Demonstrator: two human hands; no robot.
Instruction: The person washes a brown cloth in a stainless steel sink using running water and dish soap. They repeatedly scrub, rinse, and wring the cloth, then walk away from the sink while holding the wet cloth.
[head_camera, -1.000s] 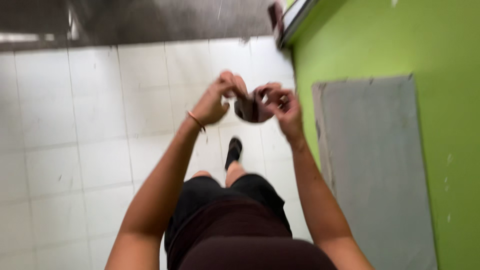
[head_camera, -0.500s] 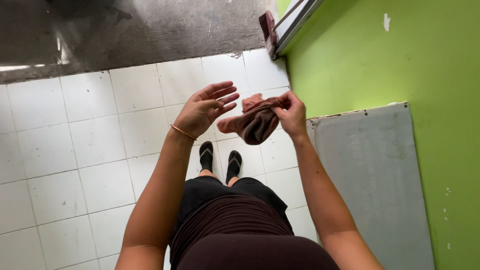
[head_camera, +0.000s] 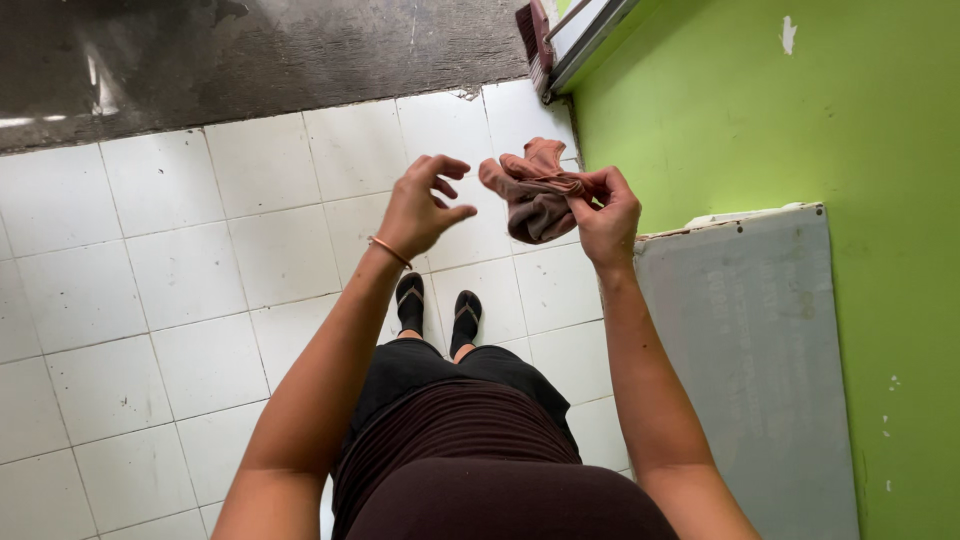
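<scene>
While right hand (head_camera: 608, 212) pinches brown cloth (head_camera: 535, 192), left hand (head_camera: 420, 205) hovers spread beside.

I see open air over the white floor (head_camera: 180, 260) ahead and left, free to pass | small gap between left hand (head_camera: 418, 205) and cloth (head_camera: 535, 195) | right blocked: green wall (head_camera: 800, 130), grey board (head_camera: 745, 360) leaning on it | broom (head_camera: 537, 45) at far corner.
</scene>
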